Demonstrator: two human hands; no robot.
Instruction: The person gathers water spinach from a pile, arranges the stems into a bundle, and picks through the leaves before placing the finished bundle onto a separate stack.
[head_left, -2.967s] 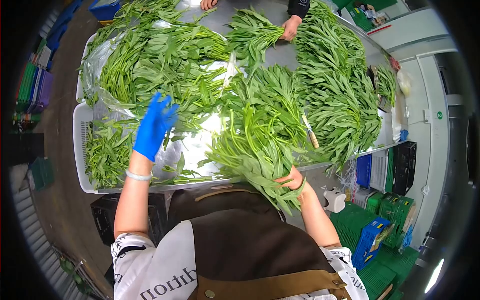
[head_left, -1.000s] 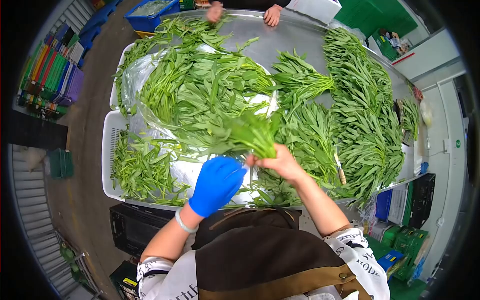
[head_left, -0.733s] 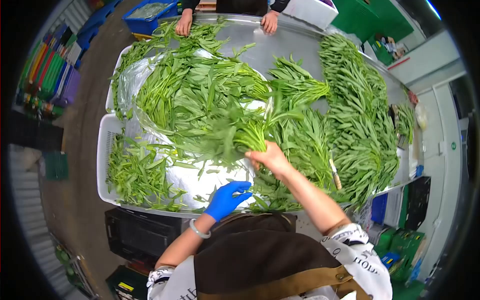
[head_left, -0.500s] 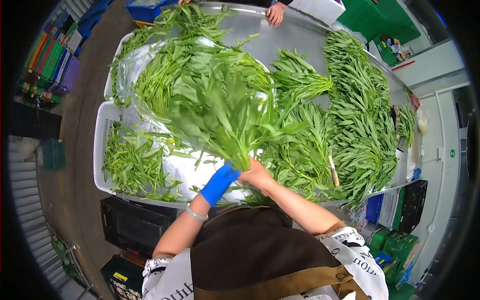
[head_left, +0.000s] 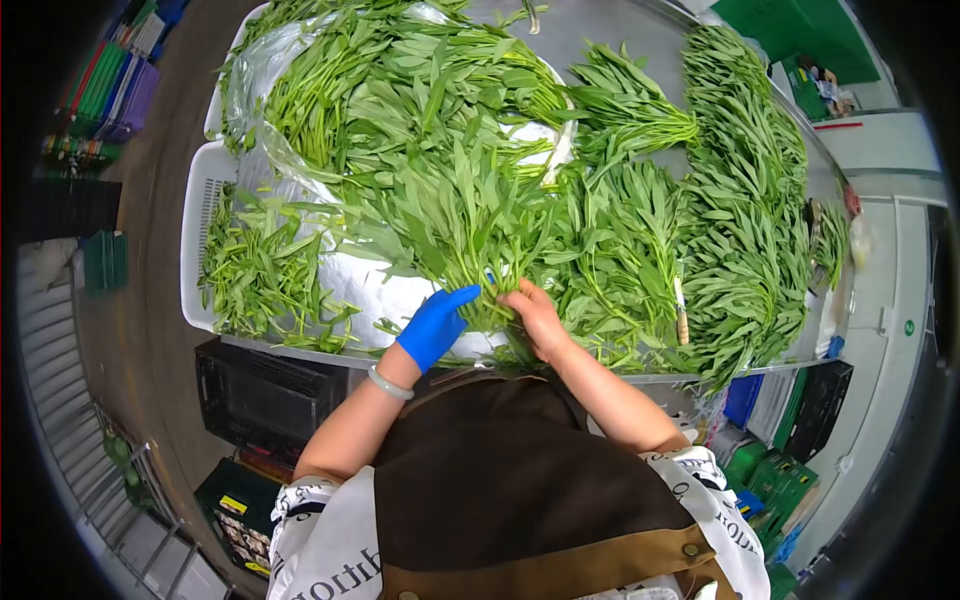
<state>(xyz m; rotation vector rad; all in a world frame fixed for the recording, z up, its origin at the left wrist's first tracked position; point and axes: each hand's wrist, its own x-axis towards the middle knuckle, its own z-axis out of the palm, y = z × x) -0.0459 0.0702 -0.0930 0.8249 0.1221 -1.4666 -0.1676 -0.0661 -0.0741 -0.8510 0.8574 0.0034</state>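
Observation:
My left hand (head_left: 436, 326), in a blue glove, is closed round the stem end of a bunch of water spinach (head_left: 465, 215). My bare right hand (head_left: 538, 320) grips the same stems from the right, a little apart from the left. The bunch's long narrow leaves fan out away from me over a pile of loose water spinach (head_left: 400, 135). Some of the stem ends are hidden by my fingers.
A knife (head_left: 682, 312) with a wooden handle lies on greens to my right. Beyond it runs a long row of bunches (head_left: 745, 200). A white perforated crate (head_left: 205, 235) stands at left, and the metal table edge (head_left: 640, 378) lies before me.
The bunch has come down lower and my hands have moved slightly apart on its stems. My view has shifted, and the other person's hand at the far side is out of sight.

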